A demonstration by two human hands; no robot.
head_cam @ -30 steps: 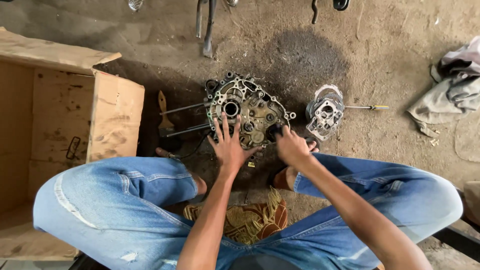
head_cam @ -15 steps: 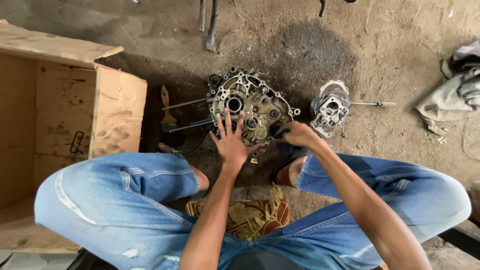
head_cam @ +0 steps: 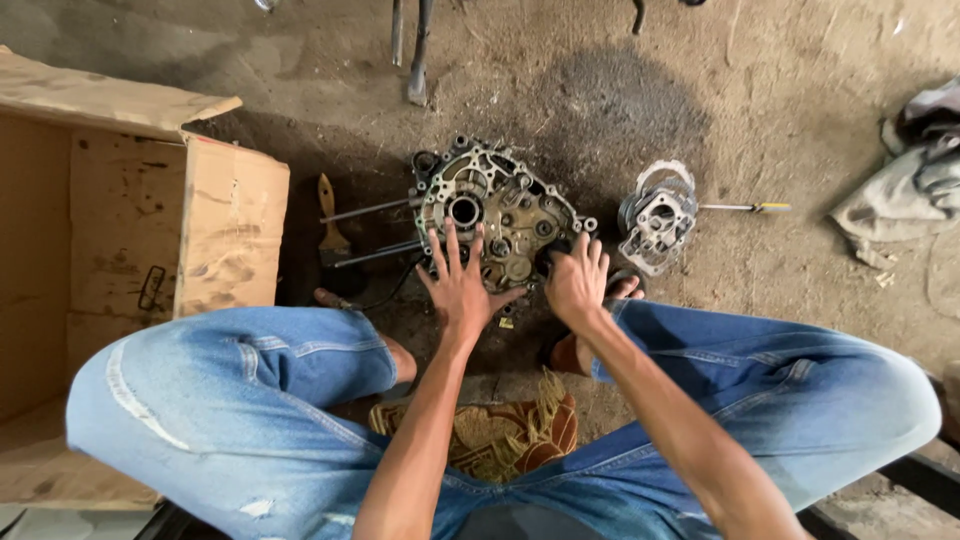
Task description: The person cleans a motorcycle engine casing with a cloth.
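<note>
1. The engine crankcase half (head_cam: 497, 212) lies flat on the dirt floor (head_cam: 800, 120), just in front of the person's knees
2. The left hand (head_cam: 462, 285) rests on its near edge, fingers spread wide and flat, gripping nothing
3. The right hand (head_cam: 577, 280) presses on the case's right near corner, fingers curled over a dark part; whether it clasps it, I cannot tell
4. A smaller cylinder part (head_cam: 655, 222) sits just right, beside a screwdriver (head_cam: 745, 208)
5. A paintbrush (head_cam: 330, 225) and an open cardboard box (head_cam: 130, 250) lie left
</note>
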